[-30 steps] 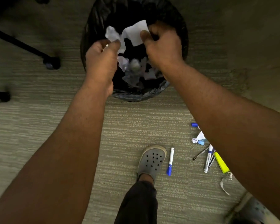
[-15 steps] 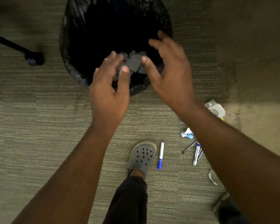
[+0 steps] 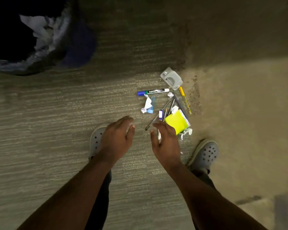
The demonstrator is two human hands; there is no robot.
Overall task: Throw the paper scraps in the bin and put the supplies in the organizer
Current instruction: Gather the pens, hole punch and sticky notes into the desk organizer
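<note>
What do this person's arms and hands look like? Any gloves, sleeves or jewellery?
Both arms are bare from the bottom of the picture to the fingertips: no sleeves, gloves, watch or bracelets show. The left hand and right hand show their backs, with no rings that I can make out. Lower down are dark trousers and grey perforated clogs.

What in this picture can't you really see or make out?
- Bin: head view, cut by the left edge, its inside dark.
- Marker: partly behind the right hand.
- Left shoe: mostly under the left hand.
- Organizer: not in view.
</note>
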